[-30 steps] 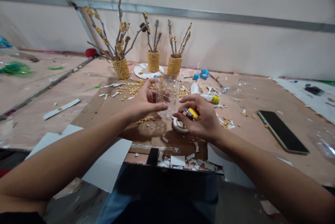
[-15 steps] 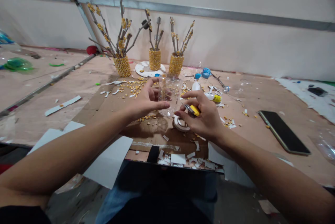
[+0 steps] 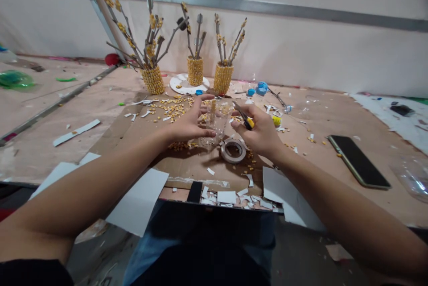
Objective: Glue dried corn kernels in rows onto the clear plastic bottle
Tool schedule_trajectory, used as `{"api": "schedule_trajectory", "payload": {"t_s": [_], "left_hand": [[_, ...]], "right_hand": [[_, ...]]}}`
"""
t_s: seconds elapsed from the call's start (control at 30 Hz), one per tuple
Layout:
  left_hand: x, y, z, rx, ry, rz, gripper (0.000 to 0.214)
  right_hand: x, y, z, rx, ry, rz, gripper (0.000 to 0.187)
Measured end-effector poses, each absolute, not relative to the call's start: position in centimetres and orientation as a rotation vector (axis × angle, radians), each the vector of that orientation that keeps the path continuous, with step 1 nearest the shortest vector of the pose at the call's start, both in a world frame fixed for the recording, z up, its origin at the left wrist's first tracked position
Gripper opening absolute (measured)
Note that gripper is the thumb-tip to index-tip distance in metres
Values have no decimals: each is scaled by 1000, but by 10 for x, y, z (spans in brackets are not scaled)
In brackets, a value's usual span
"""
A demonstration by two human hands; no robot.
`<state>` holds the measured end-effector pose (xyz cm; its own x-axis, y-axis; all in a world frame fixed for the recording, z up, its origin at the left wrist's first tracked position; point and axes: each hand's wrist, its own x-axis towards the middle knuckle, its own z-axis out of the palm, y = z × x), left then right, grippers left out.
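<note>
My left hand (image 3: 192,122) is curved around a clear plastic bottle piece (image 3: 220,118), thumb at the near side and fingers behind it. The piece stands low over the brown cardboard; whether its base touches is hard to tell. My right hand (image 3: 259,130) holds a yellow utility knife (image 3: 248,122), its blade angled up and left close to the bottle piece. Below and between the hands lies a roll of white tape (image 3: 233,151). Loose corn kernels (image 3: 172,106) are scattered on the cardboard (image 3: 187,167) about the left hand.
Three kernel-covered pots, at left (image 3: 152,80), centre (image 3: 195,72) and right (image 3: 223,79), hold twigs along the back. The centre one is on a white disc (image 3: 175,84). A phone (image 3: 359,161) lies at right. Paper scraps (image 3: 227,197) line the front edge.
Both hands have come slightly apart from the view's earlier layout: the bottle piece is lower, the knife has turned more upright, and the tape roll is more uncovered. The view has shifted slightly.
</note>
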<state>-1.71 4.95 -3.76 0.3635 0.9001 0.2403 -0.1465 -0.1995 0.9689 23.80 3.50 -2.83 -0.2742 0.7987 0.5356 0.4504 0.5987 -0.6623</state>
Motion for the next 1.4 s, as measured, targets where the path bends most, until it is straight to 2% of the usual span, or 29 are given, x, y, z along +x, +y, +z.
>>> {"api": "schedule_trajectory", "payload": {"t_s": [0.23, 0.53, 0.6, 0.73, 0.9, 0.97, 1.07, 1.2, 1.4], "left_hand": [[-23, 62, -37, 1679, 754, 1057, 100], [-43, 65, -28, 1929, 837, 1147, 107], [-50, 64, -23, 1925, 894, 1140, 95], [-59, 64, -15, 1811, 934, 1121, 58], [-62, 63, -8, 1812, 998, 1138, 48], [-66, 64, -6, 1900, 1131, 1113, 37], [-73, 65, -8, 2139, 1377, 857, 21], [-77, 67, -16, 2437, 1448, 413, 21], [-75, 68, -21, 2585, 1340, 299, 19]], "right_hand": [[235, 38, -42, -1012, -1969, 586, 40], [237, 37, -38, -1030, -1974, 465, 43], [238, 37, -37, -1003, -1950, 437, 41], [237, 37, -36, -973, -1908, 419, 35], [237, 37, -36, -971, -1895, 441, 29], [237, 36, -35, -965, -1889, 428, 28], [238, 35, -31, -950, -1869, 392, 23], [237, 33, -29, -943, -1853, 382, 19], [237, 31, -28, -926, -1853, 419, 21]]}}
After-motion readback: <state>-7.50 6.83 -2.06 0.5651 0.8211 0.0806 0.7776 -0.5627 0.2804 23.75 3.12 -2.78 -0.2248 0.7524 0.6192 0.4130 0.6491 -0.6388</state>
